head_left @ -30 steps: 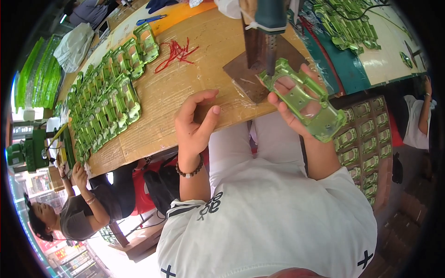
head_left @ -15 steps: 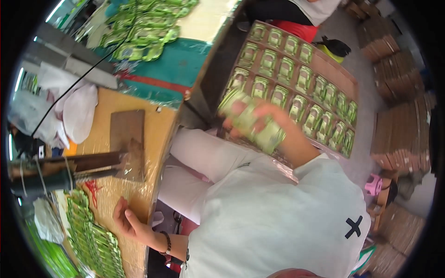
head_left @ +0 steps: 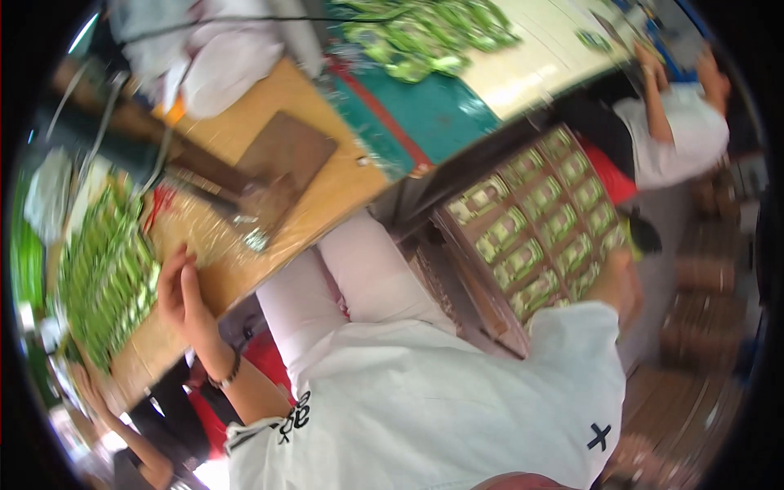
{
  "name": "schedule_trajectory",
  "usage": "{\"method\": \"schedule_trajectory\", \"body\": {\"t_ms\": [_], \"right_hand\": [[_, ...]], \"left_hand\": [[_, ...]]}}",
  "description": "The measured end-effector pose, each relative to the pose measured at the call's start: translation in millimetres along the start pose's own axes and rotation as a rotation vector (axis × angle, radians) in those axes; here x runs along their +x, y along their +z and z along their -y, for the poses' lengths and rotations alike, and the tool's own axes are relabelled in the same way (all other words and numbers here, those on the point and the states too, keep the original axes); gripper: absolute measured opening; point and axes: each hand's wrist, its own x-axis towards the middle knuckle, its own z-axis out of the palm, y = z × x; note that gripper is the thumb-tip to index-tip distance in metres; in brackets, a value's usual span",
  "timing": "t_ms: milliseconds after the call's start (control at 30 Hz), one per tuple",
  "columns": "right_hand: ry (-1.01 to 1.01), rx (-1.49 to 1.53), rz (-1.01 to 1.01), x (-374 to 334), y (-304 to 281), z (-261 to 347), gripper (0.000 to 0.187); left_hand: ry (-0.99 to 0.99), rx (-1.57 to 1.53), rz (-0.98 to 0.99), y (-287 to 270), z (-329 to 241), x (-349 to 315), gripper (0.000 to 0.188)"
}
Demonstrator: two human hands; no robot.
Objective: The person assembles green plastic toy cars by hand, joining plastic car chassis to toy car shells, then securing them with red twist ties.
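Observation:
My left hand (head_left: 181,296) rests at the edge of the film-covered table, its fingers loosely bent and apart with nothing in them. Beside it lies a row of green, shiny, overlapping pieces (head_left: 106,269). My right hand (head_left: 625,286) reaches to the far right side of a brown tray (head_left: 482,282). Motion blurs this hand and its fingers are hidden, so any hold does not show. Green car-shaped pieces (head_left: 516,260) sit in rows in the tray, and one of them (head_left: 614,238) shows just beyond my right hand.
A dark machine arm (head_left: 192,155) reaches over a brown plate (head_left: 294,155) on the table. More green pieces (head_left: 416,41) lie on the green mat (head_left: 449,122). A co-worker (head_left: 678,131) sits at the far right, another person's arm (head_left: 122,425) shows lower left. Cardboard stacks (head_left: 694,318) stand right.
My right hand, which held a green car-shaped piece above the tray's near side, has moved right to the tray's far side. The view has turned. My left hand stays by the table edge.

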Motion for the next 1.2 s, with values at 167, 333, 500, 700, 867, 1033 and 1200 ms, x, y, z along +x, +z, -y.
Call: {"method": "schedule_trajectory", "body": {"t_ms": [167, 333, 500, 700, 867, 1033, 1200], "right_hand": [[-0.350, -1.218, 0.800, -57, -33, 79, 0.022], [-0.303, 0.174, -0.062, -113, -135, 326, 0.020], [-1.100, 0.846, 0.249, -241, -185, 575, 0.015], [-1.135, 1.168, 0.402, -287, -238, 805, 0.009], [-0.930, 0.375, 0.714, -289, -206, 915, 0.016], [-1.107, 0.336, 0.683, -295, -204, 926, 0.013], [-1.171, 0.399, 0.653, -289, -204, 915, 0.009]], "left_hand": [[0.078, 0.080, -0.065, 3, -8, -17, 0.016], [0.230, 0.511, -0.085, -16, -9, 7, 0.026], [0.262, 1.079, -0.131, -66, 11, 35, 0.034], [0.353, 1.099, 0.027, -74, 12, 36, 0.038], [0.321, 0.915, 0.016, -80, 8, 10, 0.032], [0.247, 0.785, -0.084, -87, 13, -6, 0.025], [0.275, 0.699, -0.175, -85, 15, -7, 0.024]]}}
